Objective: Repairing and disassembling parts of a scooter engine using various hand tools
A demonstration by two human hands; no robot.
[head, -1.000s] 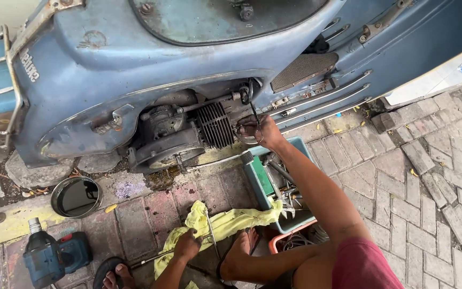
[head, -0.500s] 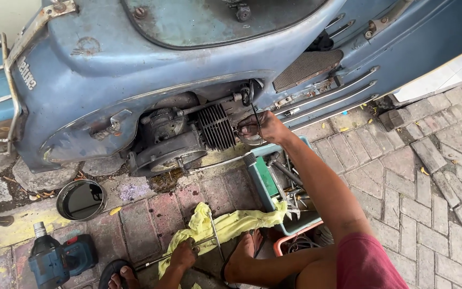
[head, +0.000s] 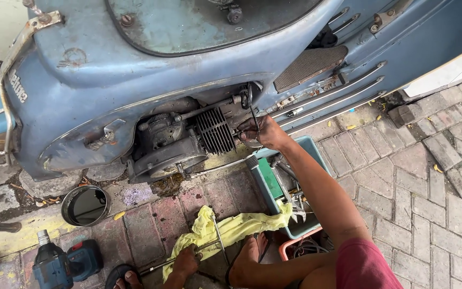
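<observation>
A blue scooter (head: pixel 135 69) stands with its engine bared. My right hand (head: pixel 260 132) reaches to the end of the finned cylinder (head: pixel 215 130), fingers closed on a small part there. A thin dark cable (head: pixel 252 107) runs up from that hand. My left hand (head: pixel 186 262) lies low on a yellow cloth (head: pixel 231 227) spread on the brick paving and grips a long metal rod (head: pixel 209 247) lying across the cloth.
A teal toolbox (head: pixel 266 184) with several metal tools stands open under my right arm, and an orange basket (head: pixel 300 247) sits by my foot (head: pixel 244 259). A round black pan (head: pixel 85 205) and a blue cordless drill (head: pixel 62 262) lie at the left.
My right hand stays at the cylinder's end. My left hand has slid a little lower on the yellow cloth, onto the rod. The view has drifted slightly.
</observation>
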